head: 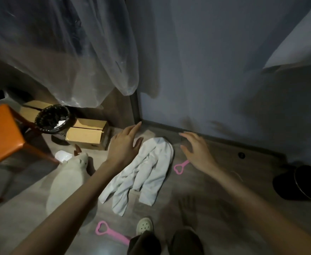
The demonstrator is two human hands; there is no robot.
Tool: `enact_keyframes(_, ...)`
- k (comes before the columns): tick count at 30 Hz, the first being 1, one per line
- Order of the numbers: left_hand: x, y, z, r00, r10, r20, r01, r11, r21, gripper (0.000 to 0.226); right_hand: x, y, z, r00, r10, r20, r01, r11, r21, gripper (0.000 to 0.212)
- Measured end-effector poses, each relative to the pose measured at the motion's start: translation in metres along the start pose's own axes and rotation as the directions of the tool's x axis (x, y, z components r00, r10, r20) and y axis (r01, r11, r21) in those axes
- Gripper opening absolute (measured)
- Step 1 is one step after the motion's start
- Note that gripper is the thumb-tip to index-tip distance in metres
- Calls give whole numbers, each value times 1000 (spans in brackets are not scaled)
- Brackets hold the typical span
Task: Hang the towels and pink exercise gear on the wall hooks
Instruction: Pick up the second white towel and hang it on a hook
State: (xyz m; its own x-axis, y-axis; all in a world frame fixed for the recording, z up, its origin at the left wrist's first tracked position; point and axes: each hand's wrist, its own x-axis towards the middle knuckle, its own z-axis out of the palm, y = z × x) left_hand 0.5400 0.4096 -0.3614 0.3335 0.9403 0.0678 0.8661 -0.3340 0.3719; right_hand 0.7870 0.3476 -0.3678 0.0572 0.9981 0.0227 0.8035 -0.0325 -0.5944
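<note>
Hands hang apart with straight, spread fingers and hold nothing: the left hand (124, 144) and the right hand (197, 150) are just over the crumpled white cloth towel (147, 172) on the brown wood floor (224, 150). One pink plastic handle with a heart-shaped hole (180, 167) lies just beside the towel, near the right hand, and a second pink handle (112, 232) lies by the pale shoe (144, 226). I think the job has barely begun, since these things all lie on the floor and no hooks show.

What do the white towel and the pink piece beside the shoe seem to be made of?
White towel: soft matte cloth, probably cotton; it lies in limp folds. Pink piece: likely moulded plastic, smooth; it keeps a rigid shape with a heart-shaped opening.
</note>
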Motion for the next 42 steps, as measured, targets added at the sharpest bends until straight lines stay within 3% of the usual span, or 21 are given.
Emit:
enact_keyframes(11, 26, -76, 154, 964, -169, 204, 187, 980, -72, 51, 60, 97, 144, 937, 291, 195, -307, 950, 57, 39)
enact_keyframes(18, 37, -142, 324, 933, -264, 243, 296, 949, -107, 50, 84, 202, 287, 905, 334, 265, -375, 919, 124, 32)
enact_keyframes(24, 33, -212, 492, 894, -326, 308, 372, 923, -102, 52, 96, 297, 432, 933, 244, 266, -274, 958, 83, 32)
enact_keyframes(27, 26, -252, 573, 894, -305, 329, 368, 917, -150, 55, 101, 337, 505, 930, 142, 339, -178, 981, 78, 35)
enact_keyframes(33, -7, -321, 690, 877, -229, 423, 327, 928, -177, 80, 94, 395, 619, 838, -8, 546, 66, 994, -87, 62)
enact_keyframes(35, -22, -337, 712, 880, -224, 420, 296, 948, -115, 85, 87, 411, 646, 822, -62, 566, 176, 973, -148, 52)
enact_keyframes(37, -35, -346, 728, 892, -209, 402, 269, 958, -99, 78, 83, 423, 665, 850, -136, 508, 269, 943, -197, 26)
enact_keyframes(39, -43, -354, 739, 947, -162, 279, 208, 967, -146, 59, 83, 431, 674, 877, -188, 443, 298, 935, -193, 31)
enact_keyframes(42, -44, -354, 734, 965, -229, 125, 251, 945, -210, 25, 83, 430, 661, 886, -238, 399, 310, 942, -128, 40)
